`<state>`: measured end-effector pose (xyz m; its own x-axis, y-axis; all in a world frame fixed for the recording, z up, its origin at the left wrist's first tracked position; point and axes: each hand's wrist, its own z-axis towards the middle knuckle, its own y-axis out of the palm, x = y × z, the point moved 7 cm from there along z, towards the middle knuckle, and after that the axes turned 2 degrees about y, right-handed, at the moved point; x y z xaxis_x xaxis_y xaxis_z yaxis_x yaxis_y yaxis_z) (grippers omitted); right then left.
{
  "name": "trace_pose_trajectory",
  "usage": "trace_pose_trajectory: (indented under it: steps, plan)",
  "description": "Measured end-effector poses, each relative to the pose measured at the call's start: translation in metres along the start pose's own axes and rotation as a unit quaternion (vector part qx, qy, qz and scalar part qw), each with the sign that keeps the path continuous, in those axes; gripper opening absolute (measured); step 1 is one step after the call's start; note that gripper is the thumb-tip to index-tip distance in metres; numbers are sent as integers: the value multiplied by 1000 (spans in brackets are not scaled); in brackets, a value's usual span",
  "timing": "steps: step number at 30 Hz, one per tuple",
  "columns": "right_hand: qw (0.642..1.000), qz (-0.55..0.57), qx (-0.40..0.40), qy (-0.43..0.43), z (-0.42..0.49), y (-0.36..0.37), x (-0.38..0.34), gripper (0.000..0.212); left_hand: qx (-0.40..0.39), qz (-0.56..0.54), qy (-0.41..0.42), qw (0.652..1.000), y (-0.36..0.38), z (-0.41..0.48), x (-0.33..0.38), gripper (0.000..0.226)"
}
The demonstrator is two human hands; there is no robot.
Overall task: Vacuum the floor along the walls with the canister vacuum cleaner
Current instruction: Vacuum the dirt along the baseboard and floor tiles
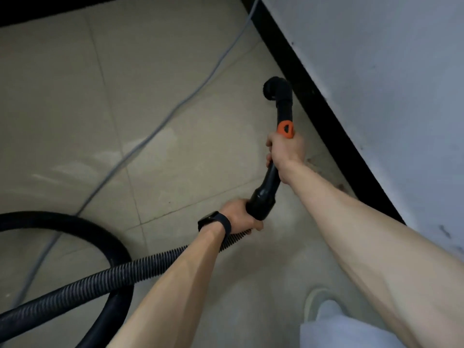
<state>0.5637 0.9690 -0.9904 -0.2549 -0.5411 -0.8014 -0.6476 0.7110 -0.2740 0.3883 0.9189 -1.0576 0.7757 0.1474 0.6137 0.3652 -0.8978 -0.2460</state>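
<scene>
Two bare hands hold the vacuum. The right hand curls round the black curved plastic tube, and the left hand grips the ribbed black hose. The round black brush head is just beside the black wall strip, over pale tiles.

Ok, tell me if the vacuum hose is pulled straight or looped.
Looped. The hose runs back from the left hand toward the lower left, and a wide black arc of it curls over the floor there.
</scene>
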Motion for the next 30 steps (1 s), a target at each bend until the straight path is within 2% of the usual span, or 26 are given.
trace_pose_trajectory:
  steps: [3, 5, 7, 10, 14, 16, 19, 21, 23, 27, 30]
  plan:
    - [998, 42, 39, 32, -17, -18, 29, 17, -56, 17, -26, 998, 5, -18, -8, 59]
    - [992, 96, 58, 65, -27, -26, 52, 14, -97, 68, -46, 992, -3, -30, -13, 72]
    - [981, 158, 68, 90, -37, -29, 74, 11, -130, 72, -62, 987, -16, -38, -10, 80]
    - [962, 235, 79, 115, -58, -22, 101, 12, -148, 74, -65, 984, -31, -46, -3, 70]
    - [935, 325, 54, 128, -88, 4, 120, 21, -164, 205, -17, 965, -26, -47, -4, 33]
    - [925, 350, 19, 146, -102, 19, 128, 23, -158, 238, -21, 958, -27, -49, -19, 19]
    - [894, 406, -52, 182, -110, 36, 128, 18, -151, 235, -31, 960, -40, -54, -45, 16]
    - [875, 439, -70, 190, -109, 40, 126, 22, -155, 238, -46, 958, -49, -58, -57, 18]
    - [873, 446, -49, 192, -112, 44, 132, 26, -167, 242, -66, 953, -54, -61, -66, 20]
    - [891, 403, 24, 208, -129, 56, 156, 19, -185, 271, -98, 940, -61, -69, -82, 22]
    - [894, 388, 46, 222, -133, 58, 165, 15, -150, 275, -91, 945, -63, -71, -91, 22]
